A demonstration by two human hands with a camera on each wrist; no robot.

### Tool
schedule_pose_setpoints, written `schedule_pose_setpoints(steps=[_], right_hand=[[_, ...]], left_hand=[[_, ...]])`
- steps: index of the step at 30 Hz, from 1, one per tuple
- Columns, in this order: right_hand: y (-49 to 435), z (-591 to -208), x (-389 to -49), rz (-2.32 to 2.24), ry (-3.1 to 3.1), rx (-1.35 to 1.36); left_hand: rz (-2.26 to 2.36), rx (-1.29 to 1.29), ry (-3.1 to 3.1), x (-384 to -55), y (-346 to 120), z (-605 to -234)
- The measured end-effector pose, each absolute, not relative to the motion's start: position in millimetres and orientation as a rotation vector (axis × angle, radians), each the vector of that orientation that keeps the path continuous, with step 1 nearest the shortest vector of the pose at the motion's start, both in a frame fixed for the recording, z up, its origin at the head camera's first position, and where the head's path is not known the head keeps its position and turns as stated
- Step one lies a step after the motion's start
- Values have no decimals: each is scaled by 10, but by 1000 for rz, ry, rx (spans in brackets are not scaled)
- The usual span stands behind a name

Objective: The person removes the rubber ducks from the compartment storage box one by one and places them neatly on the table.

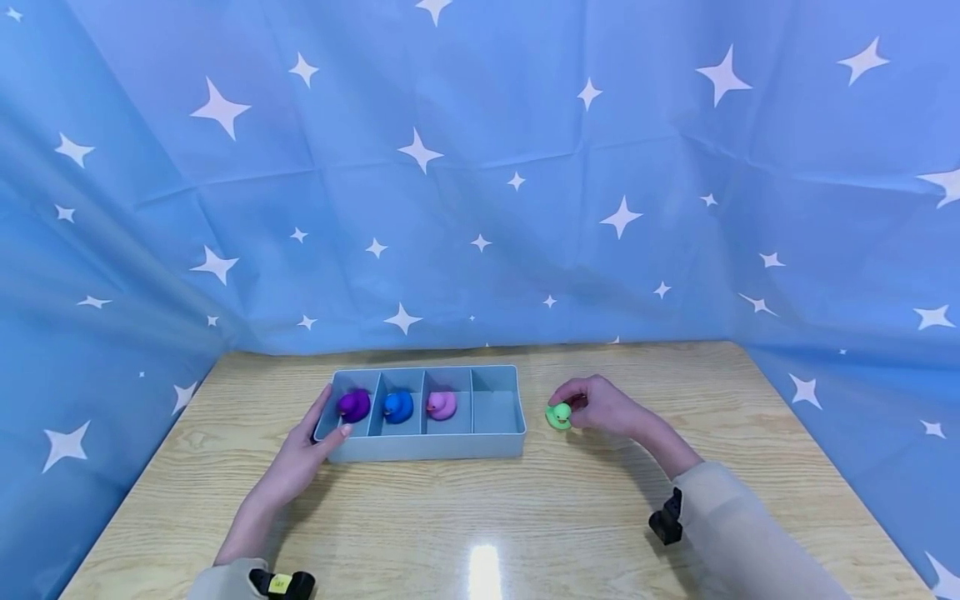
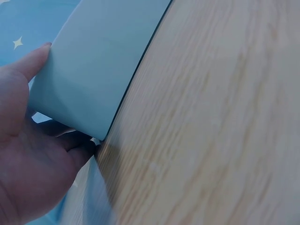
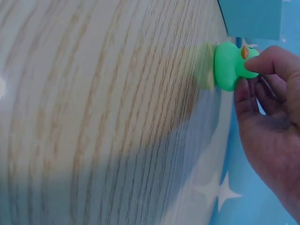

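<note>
A blue-grey divided box [image 1: 427, 448] stands on the table with its compartments in a row. My left hand [image 1: 296, 464] grips its left end, thumb at the near rim and the other fingers round the side. In the left wrist view those fingers reach the lower corner of the box wall [image 2: 101, 61]. A purple rubber duck [image 1: 355, 406], a blue rubber duck [image 1: 398, 407] and a pink rubber duck [image 1: 442, 405] each sit in their own compartment; the rightmost one holds nothing. Right of the box, my right hand [image 1: 604, 407] pinches a green rubber duck [image 3: 227, 65] by its head.
The wooden table [image 1: 405, 525] extends in front of the box and to both sides. Behind and beside it hangs a blue cloth [image 1: 495, 200] with white stars. A bright reflection lies on the table's near middle.
</note>
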State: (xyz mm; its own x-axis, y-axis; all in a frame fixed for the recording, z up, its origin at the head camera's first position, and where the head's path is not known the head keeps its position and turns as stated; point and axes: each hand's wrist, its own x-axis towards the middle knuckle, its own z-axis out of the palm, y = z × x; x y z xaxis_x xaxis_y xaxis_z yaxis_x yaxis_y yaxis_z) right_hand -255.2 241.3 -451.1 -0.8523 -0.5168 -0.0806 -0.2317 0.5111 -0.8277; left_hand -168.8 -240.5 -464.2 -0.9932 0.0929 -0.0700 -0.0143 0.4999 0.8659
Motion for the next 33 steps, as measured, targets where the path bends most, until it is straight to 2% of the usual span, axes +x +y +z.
schedule_pose_setpoints(steps=[17,33], right_hand=[[2369,-4443,-2535,-1259,2480,-640],[1856,-3962,-2555,-1371,2475,-763]], left_hand=[[1602,73,2569,-1691,-2411,-4660],[1741,76,2441,-1677,-2396,-4667]])
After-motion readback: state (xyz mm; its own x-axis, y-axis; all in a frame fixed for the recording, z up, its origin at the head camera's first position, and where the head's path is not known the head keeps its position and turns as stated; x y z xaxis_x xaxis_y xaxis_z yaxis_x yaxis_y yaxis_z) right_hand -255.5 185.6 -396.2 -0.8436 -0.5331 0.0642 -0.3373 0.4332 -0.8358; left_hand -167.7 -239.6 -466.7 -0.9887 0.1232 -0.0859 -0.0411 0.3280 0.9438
